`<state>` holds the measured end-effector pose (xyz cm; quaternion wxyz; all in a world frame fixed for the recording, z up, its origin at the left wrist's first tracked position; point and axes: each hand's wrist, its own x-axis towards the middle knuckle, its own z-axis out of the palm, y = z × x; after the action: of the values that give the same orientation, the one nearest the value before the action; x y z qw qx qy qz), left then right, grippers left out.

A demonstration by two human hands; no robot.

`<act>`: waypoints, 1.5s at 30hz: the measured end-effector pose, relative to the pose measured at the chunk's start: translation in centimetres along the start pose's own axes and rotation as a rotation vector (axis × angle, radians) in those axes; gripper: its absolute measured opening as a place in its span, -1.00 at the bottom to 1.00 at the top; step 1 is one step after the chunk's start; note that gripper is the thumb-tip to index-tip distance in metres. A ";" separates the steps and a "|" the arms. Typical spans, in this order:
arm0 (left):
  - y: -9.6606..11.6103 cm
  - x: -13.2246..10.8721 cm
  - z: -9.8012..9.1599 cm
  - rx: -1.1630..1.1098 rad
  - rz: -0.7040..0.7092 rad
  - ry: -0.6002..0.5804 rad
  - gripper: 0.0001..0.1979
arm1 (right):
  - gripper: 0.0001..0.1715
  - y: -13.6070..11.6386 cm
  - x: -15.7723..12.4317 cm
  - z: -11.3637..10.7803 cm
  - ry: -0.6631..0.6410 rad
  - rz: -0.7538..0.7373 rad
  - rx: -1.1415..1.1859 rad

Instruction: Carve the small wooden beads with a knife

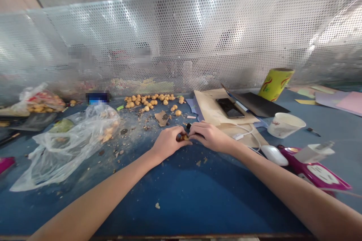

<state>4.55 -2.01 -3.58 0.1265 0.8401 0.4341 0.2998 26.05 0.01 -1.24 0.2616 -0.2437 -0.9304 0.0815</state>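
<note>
My left hand [167,141] is closed around a small brown gourd [182,138], just above the middle of the blue table. The fingers cover much of the gourd, and its surface looks glossy and darker than those in the pile. Meeting it from the right, my right hand [210,135] has its fingers pinched at the gourd's side. A small tool with a black end [188,125] sticks up from those fingertips; the rest of it is hidden. Behind the hands lies a pile of small tan gourds [152,101], with a torn brown paper scrap [162,118] nearer.
A clear plastic bag [62,147] spreads over the left side, with crumbs beside it. To the right are a phone [229,107] on brown paper, a paper cup [285,125], a white charger case [274,155] and a pink power strip [325,175]. A perforated metal screen [181,37] stands behind.
</note>
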 end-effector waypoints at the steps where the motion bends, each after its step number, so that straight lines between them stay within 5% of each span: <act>1: 0.0 0.0 0.0 -0.002 0.001 -0.002 -0.68 | -0.77 0.1 0.0 -0.1 0.001 -0.007 -0.005; 14: -0.2 0.0 0.1 -0.027 0.000 0.009 -0.70 | -0.76 0.1 -0.2 0.0 0.098 0.013 -0.081; 21: -0.2 0.0 0.1 -0.013 0.004 0.008 -0.69 | -0.72 0.8 -0.2 0.1 0.042 -0.093 -0.092; 45: -0.4 -0.2 -0.1 -0.003 0.034 -0.037 -0.71 | -0.69 0.5 -0.5 -0.8 -0.020 -0.101 -0.105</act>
<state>4.18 -1.92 -3.79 0.1306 0.8527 0.4167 0.2868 27.09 0.25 -0.92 0.2431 -0.2089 -0.9470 0.0218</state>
